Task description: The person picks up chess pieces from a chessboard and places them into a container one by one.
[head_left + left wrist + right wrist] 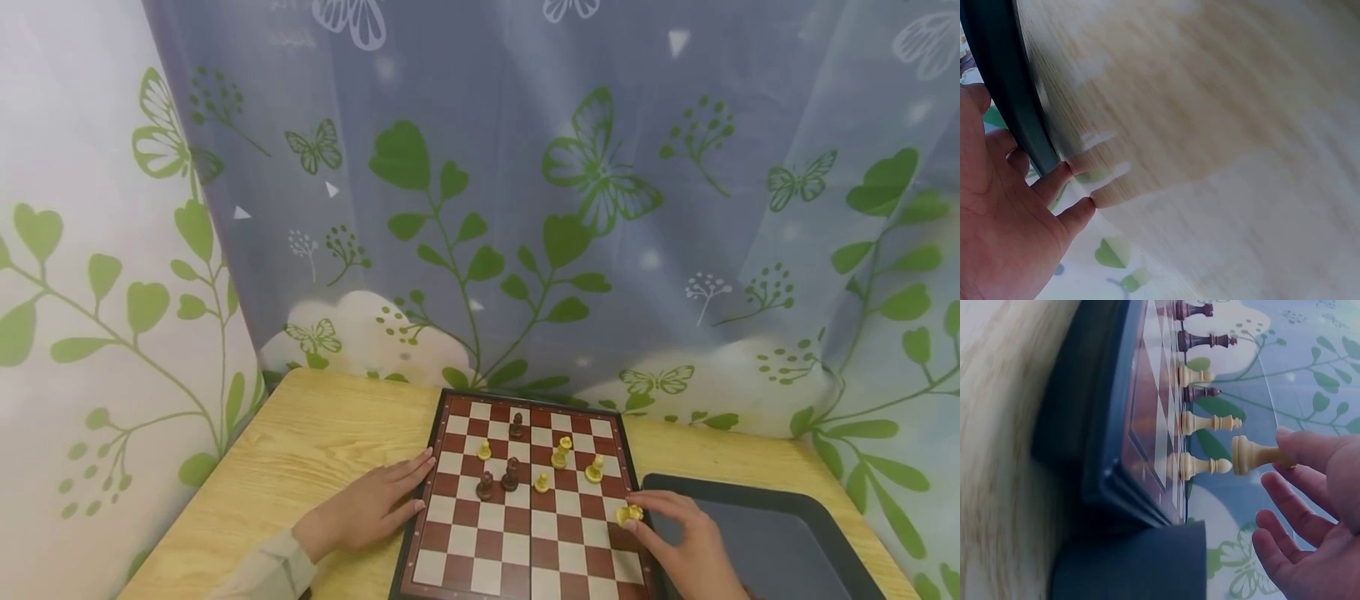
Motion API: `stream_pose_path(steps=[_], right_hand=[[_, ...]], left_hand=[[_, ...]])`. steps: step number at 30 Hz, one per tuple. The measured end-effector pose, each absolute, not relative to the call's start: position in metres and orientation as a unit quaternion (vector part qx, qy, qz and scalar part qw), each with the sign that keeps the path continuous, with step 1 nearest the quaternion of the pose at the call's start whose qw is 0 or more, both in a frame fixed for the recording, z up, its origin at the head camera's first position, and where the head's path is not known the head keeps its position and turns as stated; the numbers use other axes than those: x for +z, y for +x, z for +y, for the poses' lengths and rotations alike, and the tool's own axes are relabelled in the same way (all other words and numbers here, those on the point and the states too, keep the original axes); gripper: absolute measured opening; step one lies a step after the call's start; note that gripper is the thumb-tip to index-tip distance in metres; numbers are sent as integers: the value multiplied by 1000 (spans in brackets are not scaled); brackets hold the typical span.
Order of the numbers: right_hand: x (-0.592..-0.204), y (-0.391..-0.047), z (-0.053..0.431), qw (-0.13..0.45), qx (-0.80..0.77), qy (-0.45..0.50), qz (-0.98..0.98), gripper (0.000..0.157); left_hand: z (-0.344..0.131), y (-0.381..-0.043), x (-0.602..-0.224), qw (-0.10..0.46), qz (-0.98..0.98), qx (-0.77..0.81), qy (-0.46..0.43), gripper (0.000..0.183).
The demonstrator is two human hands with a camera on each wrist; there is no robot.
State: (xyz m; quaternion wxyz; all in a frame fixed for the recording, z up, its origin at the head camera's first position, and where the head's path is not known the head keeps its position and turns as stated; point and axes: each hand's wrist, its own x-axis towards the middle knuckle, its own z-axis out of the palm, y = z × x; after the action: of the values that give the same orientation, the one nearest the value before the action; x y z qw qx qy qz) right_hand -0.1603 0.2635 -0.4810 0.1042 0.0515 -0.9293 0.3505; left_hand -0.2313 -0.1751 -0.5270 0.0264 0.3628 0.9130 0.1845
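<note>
A brown-and-cream chessboard with a dark border lies on the wooden table. Above its right edge, my right hand pinches a yellow chess piece between thumb and index finger; the fingertips hide its top, and its base is off the squares. The other right fingers are loosely bent. My left hand rests with extended fingers against the board's left border. Standing on the board are a yellow king, yellow pawn, dark king and several other pieces.
A dark tray sits right beside the board, partly behind my right hand. Wooden tabletop extends to the left. A patterned curtain with leaves and butterflies hangs along the table's back edge.
</note>
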Motion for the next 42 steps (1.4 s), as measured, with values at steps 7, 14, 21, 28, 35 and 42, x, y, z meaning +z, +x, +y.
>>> stream_pose_path(steps=[7, 14, 21, 28, 35, 42], right_hand=[[-482, -167, 273, 63, 387, 7, -920, 33], [-482, -170, 283, 56, 389, -8, -919, 36], [-483, -173, 293, 40, 389, -24, -920, 45], [-484, -170, 304, 63, 364, -22, -929, 45], [-484, -170, 317, 61, 348, -32, -935, 48], [-485, -174, 335, 33, 324, -56, -944, 49]], left_hand=[[-178, -232, -527, 32, 916, 183, 357, 62], [-178, -231, -527, 32, 915, 185, 358, 62], [-178, -231, -530, 30, 916, 184, 356, 61], [-179, -229, -530, 29, 916, 183, 357, 61], [-180, -229, -530, 26, 918, 179, 354, 61], [-179, -231, -531, 27, 920, 175, 351, 61]])
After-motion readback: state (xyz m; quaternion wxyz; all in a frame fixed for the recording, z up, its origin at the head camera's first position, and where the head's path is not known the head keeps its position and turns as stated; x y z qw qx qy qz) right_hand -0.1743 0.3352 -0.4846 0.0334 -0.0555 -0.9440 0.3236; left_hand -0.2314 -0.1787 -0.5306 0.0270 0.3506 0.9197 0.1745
